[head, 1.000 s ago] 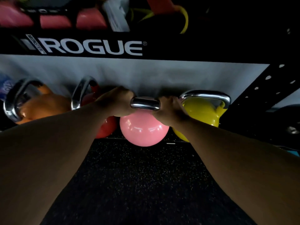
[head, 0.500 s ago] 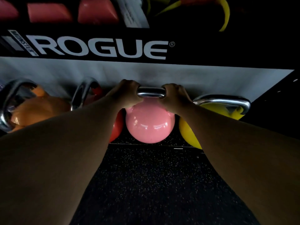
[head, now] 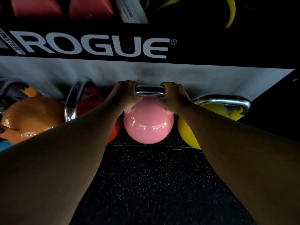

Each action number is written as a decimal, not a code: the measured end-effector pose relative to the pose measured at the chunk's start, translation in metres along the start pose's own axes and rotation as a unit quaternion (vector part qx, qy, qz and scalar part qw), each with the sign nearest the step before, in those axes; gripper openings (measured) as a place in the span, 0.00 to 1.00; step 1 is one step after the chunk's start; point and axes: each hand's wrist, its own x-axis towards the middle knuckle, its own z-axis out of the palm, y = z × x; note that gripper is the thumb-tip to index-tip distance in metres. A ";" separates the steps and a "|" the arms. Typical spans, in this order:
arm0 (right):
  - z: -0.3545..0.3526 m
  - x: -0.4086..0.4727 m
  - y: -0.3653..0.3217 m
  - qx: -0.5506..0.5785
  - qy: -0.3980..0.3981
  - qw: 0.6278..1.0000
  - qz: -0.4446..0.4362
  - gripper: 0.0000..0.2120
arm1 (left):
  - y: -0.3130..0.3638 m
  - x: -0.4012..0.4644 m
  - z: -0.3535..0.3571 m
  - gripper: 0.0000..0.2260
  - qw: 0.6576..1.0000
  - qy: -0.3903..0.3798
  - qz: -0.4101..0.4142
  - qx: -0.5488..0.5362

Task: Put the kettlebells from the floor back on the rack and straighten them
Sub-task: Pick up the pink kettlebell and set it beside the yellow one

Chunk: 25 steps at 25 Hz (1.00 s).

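A pink kettlebell [head: 148, 125] with a chrome handle sits on the low rack shelf [head: 177, 146], between a red kettlebell [head: 93, 103] on its left and a yellow kettlebell [head: 188, 133] on its right. My left hand [head: 125, 96] grips the left end of the pink kettlebell's handle. My right hand [head: 174, 97] grips the right end. An orange kettlebell [head: 32, 117] stands further left, its handle turned sideways. My forearms hide parts of the red and yellow kettlebells.
A black rack beam [head: 211, 46] with white ROGUE lettering runs above the kettlebells. Red pads [head: 37, 6] and a yellow band [head: 232, 12] lie on the shelf above. Black speckled rubber floor [head: 151, 184] fills the foreground. A black upright [head: 276, 111] stands at right.
The pink kettlebell has moved back onto the shelf between the red and yellow ones, both hands staying on its handle. The view has moved closer to the rack.
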 end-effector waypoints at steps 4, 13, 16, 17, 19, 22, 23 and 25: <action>0.002 0.002 0.002 -0.014 -0.001 1.000 0.015 0.12 | 0.000 0.001 0.002 0.10 1.000 0.001 -0.001 -0.007; -0.049 -0.051 0.023 -0.154 0.037 0.984 -0.085 0.17 | 0.043 -0.018 -0.033 0.32 0.986 -0.044 0.145 0.062; -0.088 -0.093 0.050 -0.171 0.066 0.977 -0.108 0.15 | 0.090 -0.038 -0.019 0.31 0.964 -0.019 0.233 0.129; -0.104 -0.111 0.064 -0.184 0.066 0.974 -0.113 0.15 | 0.112 -0.046 -0.012 0.29 0.958 -0.016 0.253 0.133; -0.136 -0.148 0.096 -0.202 0.059 0.972 -0.105 0.13 | 0.163 -0.064 0.001 0.26 0.951 -0.024 0.280 0.130; -0.187 -0.203 0.145 -0.209 0.062 0.974 -0.060 0.13 | 0.237 -0.083 0.025 0.24 0.946 -0.045 0.297 0.120; -0.207 -0.223 0.164 -0.214 0.064 0.974 -0.042 0.13 | 0.263 -0.085 0.034 0.24 0.943 -0.049 0.307 0.121; -0.247 -0.261 0.200 -0.229 0.057 0.972 -0.015 0.14 | 0.315 -0.088 0.051 0.21 0.942 -0.076 0.311 0.100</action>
